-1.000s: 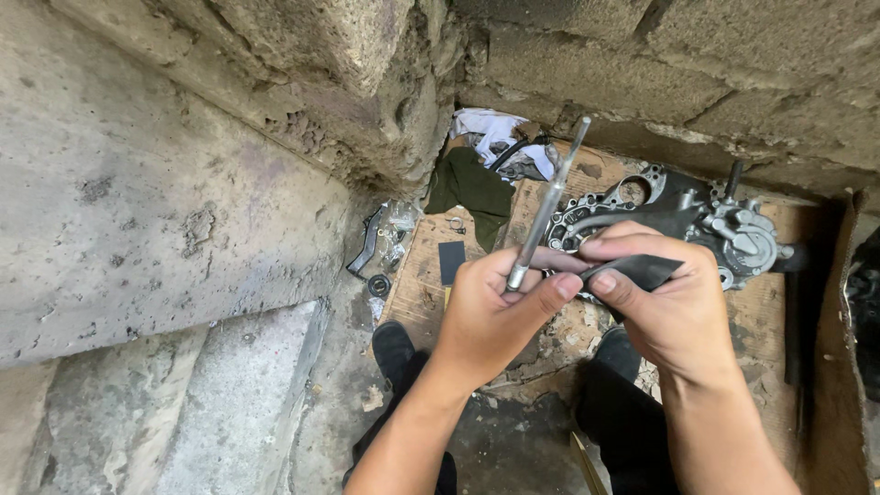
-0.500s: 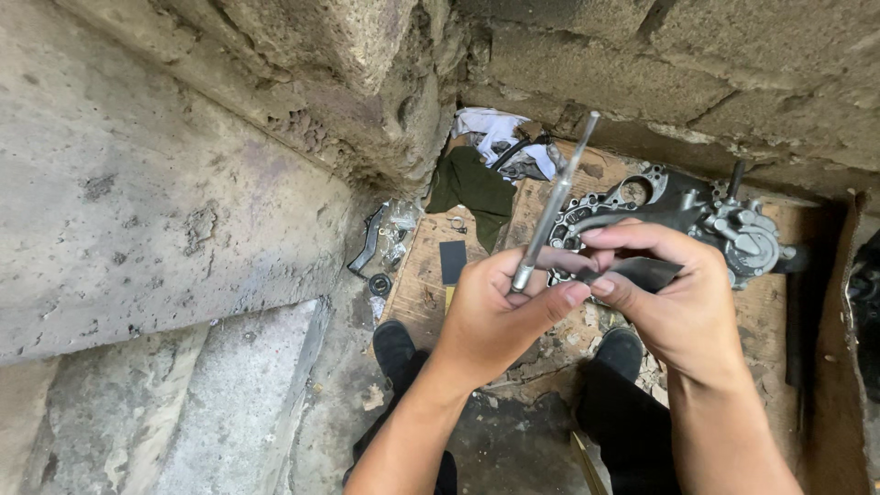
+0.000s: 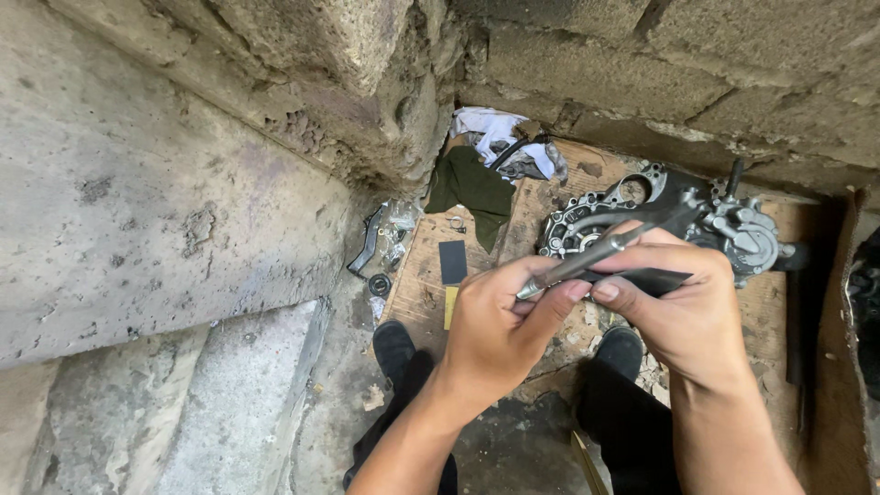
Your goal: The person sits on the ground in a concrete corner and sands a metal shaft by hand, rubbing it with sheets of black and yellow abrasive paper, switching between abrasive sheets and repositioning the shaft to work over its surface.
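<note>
Head view: nearest, at 6 o'clock, two dark shoes [image 3: 394, 344] are seen on the floor below the forearms. Above them the left hand [image 3: 500, 335] is closed, its fingers [image 3: 559, 298] pinched around the lower end of a slim metal rod [image 3: 587, 258], which is tilted up toward 2 o'clock. Just beside it, at 3 o'clock, the right hand [image 3: 683, 307] is wrapped around a flat dark tool [image 3: 646, 280], the thumb pressed near the rod. Beyond the hands a grey metal engine cover [image 3: 674, 220] is laid on a wooden board [image 3: 426, 266]. At 11 o'clock of the cover a dark green cloth [image 3: 472, 188] and a white rag [image 3: 486, 124] are bunched against the block wall [image 3: 183, 183].
</note>
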